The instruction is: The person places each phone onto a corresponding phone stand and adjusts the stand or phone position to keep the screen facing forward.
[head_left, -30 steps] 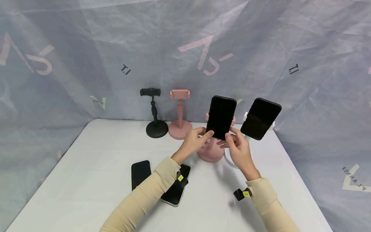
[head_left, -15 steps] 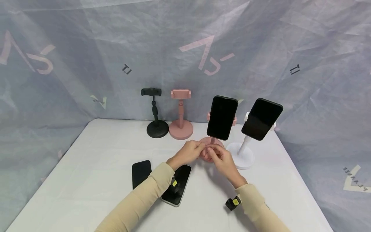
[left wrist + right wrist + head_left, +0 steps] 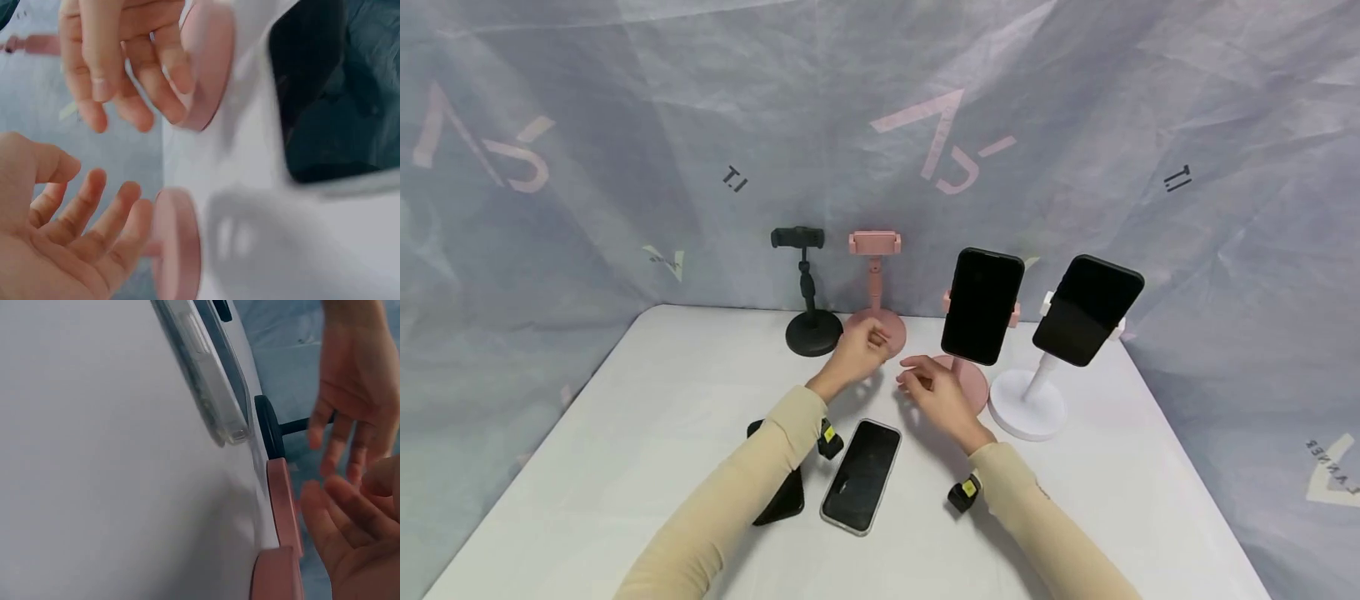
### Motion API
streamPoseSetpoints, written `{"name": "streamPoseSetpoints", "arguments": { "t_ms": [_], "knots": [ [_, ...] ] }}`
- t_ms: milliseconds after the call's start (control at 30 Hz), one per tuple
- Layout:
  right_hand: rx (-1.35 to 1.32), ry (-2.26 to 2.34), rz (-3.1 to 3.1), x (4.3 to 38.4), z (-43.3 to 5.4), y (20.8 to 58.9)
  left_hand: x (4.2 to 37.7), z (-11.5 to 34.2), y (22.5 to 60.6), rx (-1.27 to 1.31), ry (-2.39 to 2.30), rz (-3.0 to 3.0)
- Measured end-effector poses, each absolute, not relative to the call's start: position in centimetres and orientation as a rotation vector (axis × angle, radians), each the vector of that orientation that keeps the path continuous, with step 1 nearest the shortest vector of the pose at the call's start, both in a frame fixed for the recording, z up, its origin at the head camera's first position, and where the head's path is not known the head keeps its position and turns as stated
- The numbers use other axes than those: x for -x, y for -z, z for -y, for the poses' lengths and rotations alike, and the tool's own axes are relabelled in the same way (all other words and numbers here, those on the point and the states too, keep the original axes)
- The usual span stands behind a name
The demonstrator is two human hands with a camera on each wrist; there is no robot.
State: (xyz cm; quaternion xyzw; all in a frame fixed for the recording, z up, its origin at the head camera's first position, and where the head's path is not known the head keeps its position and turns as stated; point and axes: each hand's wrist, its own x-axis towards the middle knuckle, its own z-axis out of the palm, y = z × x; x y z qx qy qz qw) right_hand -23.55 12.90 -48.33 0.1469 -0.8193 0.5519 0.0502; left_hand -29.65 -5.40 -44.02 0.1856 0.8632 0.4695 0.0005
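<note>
My left hand [image 3: 859, 350] hovers in front of the left pink phone stand [image 3: 876, 283], its fingers loosely bent around nothing. To its right, my right hand [image 3: 937, 393] hangs before the base of the second pink stand [image 3: 972, 382], likewise holding nothing. In the left wrist view the fingers of both hands are spread and relaxed. A black phone [image 3: 982, 307] sits upright in the second pink stand's clamp. Another black phone [image 3: 1087, 310] leans tilted in the white stand [image 3: 1028, 405]. The left pink stand's clamp [image 3: 875, 242] bears no phone.
A black phone stand [image 3: 814, 332] is at the back left, its clamp without a phone. A phone in a clear case [image 3: 861, 477] lies flat in front. Left of it, a black phone [image 3: 784, 500] is partly covered by the left sleeve. Grey cloth [image 3: 625, 167] hangs behind the table.
Both hands let go of the phone in the second pink stand and came down together near its base. Since then they have parted and shifted left. The phone stays in the clamp.
</note>
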Motion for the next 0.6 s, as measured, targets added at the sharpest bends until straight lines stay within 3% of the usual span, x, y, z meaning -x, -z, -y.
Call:
{"name": "streamPoseSetpoints", "arguments": {
  "t_ms": [400,600],
  "knots": [
    [-0.573,-1.096,2.637,28.1,-10.6,47.4,33.5,5.9,39.4,-0.250,-1.647,-2.902],
    [-0.748,-0.714,2.550,29.6,-9.5,48.2,34.1,5.8,39.2,-0.309,-1.721,-2.870]
  ]
}}
